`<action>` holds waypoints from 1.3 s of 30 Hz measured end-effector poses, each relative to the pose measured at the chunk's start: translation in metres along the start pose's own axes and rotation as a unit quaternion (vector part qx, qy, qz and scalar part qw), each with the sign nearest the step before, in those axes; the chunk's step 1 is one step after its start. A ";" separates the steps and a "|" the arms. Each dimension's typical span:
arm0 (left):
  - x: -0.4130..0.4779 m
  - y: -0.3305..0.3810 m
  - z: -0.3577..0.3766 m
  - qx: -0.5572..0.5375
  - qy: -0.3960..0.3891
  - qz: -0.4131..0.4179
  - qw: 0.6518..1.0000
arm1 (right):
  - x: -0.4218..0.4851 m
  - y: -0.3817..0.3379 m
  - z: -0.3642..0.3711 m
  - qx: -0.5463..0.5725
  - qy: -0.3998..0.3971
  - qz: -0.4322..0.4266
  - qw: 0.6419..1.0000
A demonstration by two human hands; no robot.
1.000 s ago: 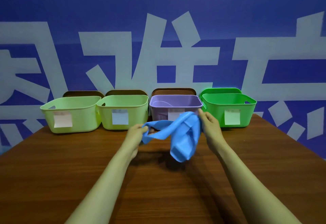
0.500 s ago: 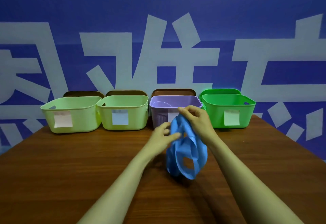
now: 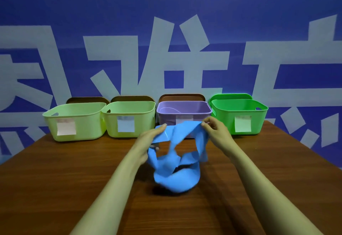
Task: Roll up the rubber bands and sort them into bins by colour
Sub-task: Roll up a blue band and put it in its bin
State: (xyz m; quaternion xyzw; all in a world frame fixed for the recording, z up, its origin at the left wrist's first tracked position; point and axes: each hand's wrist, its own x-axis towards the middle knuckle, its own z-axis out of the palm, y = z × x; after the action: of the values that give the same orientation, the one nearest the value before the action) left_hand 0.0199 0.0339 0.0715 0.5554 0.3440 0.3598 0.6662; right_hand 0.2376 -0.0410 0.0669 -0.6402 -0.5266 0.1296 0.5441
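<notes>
A wide blue rubber band (image 3: 176, 177) hangs in loose twisted loops over the middle of the wooden table (image 3: 55, 188), its lowest fold close above the wood. My left hand (image 3: 148, 142) holds its upper left part between thumb and fingers. My right hand (image 3: 215, 129) pinches the upper right edge. Along the back stand a pale green bin (image 3: 77, 121), a second pale green bin (image 3: 129, 118), a purple bin (image 3: 183, 108) and a bright green bin (image 3: 240, 114), each with a paper label on its front.
Brown lids (image 3: 87, 100) lean behind the first three bins and a green lid (image 3: 229, 96) behind the last. A blue wall with large pale characters rises right behind the row. The table's right edge (image 3: 305, 153) runs diagonally.
The hands came together half a second ago and have now drawn apart again. The band has unfolded from a narrow bunch into wider open loops hanging between them.
</notes>
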 end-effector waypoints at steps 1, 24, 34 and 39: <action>0.001 -0.001 0.001 0.005 0.011 0.010 1.000 | 0.001 0.001 0.003 -0.005 0.011 0.008 1.000; 0.003 0.039 0.023 -0.154 0.018 0.128 0.979 | -0.007 -0.041 0.014 0.289 -0.071 0.007 0.955; -0.001 0.008 0.005 0.253 -0.060 0.171 0.950 | 0.001 -0.057 -0.007 0.374 0.060 0.106 0.919; -0.008 0.011 0.006 0.185 -0.084 0.138 0.969 | -0.009 -0.061 -0.011 0.379 0.056 0.117 0.916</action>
State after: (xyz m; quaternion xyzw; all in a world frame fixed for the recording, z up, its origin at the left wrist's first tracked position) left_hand 0.0198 0.0252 0.0837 0.7391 0.2676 0.3307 0.5222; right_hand 0.2096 -0.0636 0.1181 -0.4489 -0.3280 0.3460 0.7558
